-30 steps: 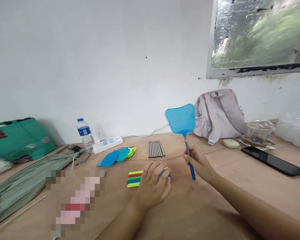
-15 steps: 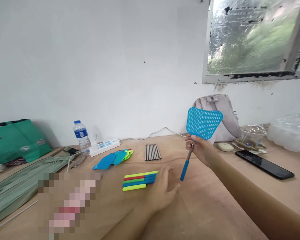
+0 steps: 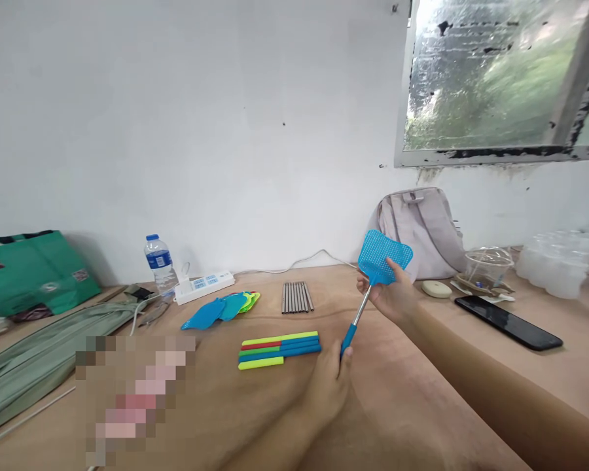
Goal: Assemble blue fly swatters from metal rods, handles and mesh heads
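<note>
A blue fly swatter (image 3: pixel 383 256) with a metal shaft and blue grip is held between both hands, its head up and tilted toward the backpack. My right hand (image 3: pixel 390 291) grips the perforated head at its base. Lower down, my left hand (image 3: pixel 330 379) is closed around the blue handle end. To the left of that hand lies a row of coloured handle tubes (image 3: pixel 279 350) in yellow, red, green and blue. Behind them several metal rods (image 3: pixel 297 298) lie side by side. Loose swatter heads (image 3: pixel 220 310) in blue, yellow and green overlap further left.
A power strip (image 3: pixel 205 286) and a water bottle (image 3: pixel 159 261) stand by the wall, near a green bag (image 3: pixel 34 275). On the right are a grey backpack (image 3: pixel 422 229), a black phone (image 3: pixel 508 322), a wire basket (image 3: pixel 488 268) and translucent cups (image 3: pixel 550 261). Another person's fingers show at the right edge.
My left hand has moved from beside the tubes onto the swatter's handle and closed on it. The swatter has turned, its head tipping and its handle swinging left. My right hand now grips the head.
</note>
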